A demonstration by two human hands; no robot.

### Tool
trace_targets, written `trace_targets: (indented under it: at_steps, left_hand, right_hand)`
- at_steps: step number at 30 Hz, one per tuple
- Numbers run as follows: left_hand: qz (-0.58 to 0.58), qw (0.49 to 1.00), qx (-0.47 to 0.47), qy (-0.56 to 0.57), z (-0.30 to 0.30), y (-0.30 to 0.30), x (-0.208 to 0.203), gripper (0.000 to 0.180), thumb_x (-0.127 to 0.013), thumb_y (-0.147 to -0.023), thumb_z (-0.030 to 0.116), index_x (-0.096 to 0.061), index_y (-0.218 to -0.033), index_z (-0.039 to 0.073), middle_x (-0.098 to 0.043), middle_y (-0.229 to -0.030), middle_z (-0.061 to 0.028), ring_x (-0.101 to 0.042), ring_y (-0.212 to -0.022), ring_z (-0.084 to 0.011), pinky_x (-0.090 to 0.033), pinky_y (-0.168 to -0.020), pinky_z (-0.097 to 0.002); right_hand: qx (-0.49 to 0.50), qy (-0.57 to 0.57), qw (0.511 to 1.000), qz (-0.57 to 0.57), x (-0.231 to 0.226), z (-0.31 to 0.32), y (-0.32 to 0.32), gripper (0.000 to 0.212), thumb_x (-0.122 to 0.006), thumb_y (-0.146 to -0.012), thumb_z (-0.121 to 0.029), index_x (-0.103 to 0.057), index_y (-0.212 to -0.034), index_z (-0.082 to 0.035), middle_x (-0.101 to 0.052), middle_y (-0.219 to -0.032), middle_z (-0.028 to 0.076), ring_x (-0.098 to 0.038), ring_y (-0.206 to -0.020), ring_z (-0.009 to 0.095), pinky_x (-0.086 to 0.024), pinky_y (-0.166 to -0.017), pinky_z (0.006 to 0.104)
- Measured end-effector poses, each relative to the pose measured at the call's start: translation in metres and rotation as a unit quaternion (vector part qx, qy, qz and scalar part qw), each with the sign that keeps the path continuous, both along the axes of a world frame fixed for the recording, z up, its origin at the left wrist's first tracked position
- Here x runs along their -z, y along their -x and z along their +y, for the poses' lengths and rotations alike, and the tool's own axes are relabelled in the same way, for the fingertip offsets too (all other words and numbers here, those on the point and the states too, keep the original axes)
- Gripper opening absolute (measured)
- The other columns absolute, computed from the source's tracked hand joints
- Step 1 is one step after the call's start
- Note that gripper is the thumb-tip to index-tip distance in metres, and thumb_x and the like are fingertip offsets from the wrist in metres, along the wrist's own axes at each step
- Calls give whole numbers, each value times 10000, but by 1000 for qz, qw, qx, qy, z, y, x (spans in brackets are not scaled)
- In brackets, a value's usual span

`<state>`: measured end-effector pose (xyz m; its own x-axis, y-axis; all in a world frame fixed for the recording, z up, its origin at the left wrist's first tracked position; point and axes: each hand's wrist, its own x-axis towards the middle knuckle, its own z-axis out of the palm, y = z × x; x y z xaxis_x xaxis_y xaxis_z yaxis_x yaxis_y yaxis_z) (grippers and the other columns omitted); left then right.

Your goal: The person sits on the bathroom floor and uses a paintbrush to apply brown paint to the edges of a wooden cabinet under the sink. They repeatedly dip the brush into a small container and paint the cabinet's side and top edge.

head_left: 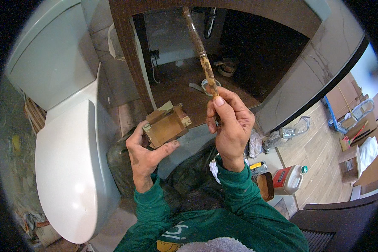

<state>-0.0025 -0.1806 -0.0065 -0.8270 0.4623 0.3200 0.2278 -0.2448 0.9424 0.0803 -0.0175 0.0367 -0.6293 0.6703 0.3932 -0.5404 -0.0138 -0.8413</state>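
Right now, through the head view, I am seeing both arms reaching up from the lower edge in green sleeves (235, 185). The left hand (145, 153) is cupping the left side of a small cardboard box (167, 126), half curled, its thumb stretching along the near edge. The right hand (233, 122) is pinching a brush (204, 65) firmly by the handle's near end, thumb against bent fingers; the brush is pointing up and slightly left, in front of a dark wooden cabinet (124, 33). As for containers, the box is facing me with its flaps standing out, showing a brown interior; whether anything is coating it, I cannot tell. Beside the right sleeve, a brown tray (270, 191) is sitting partly hidden, near a pale jug (293, 180) wearing a green cap (304, 169). Behind the brush's handle, a small tub (204, 87) is standing, its contents unclear.
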Motion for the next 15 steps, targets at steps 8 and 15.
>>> trace_targets:
  at_steps: [8,15]
  left_hand:
    - [1,1000,-4,4,-1,1,1,673,-906,-656,100,-593,-1224,-80,-707,-1073,-139,-693,-979,-196,-556,-893,-331]
    - [-3,1000,-1,7,-2,0,2,684,-911,-652,104,-592,-1230,-77,-706,-1080,-138,-692,-986,-199,-553,-906,-338]
  right_hand:
    - [1,8,1000,-12,1,3,5,261,-571,-993,-123,-650,-1167,54,-610,-756,46,-488,-544,55,-364,-442,191]
    - [-6,-3,1000,15,0,3,1,252,-573,-991,-116,-651,-1159,56,-606,-754,48,-497,-550,59,-371,-445,195]
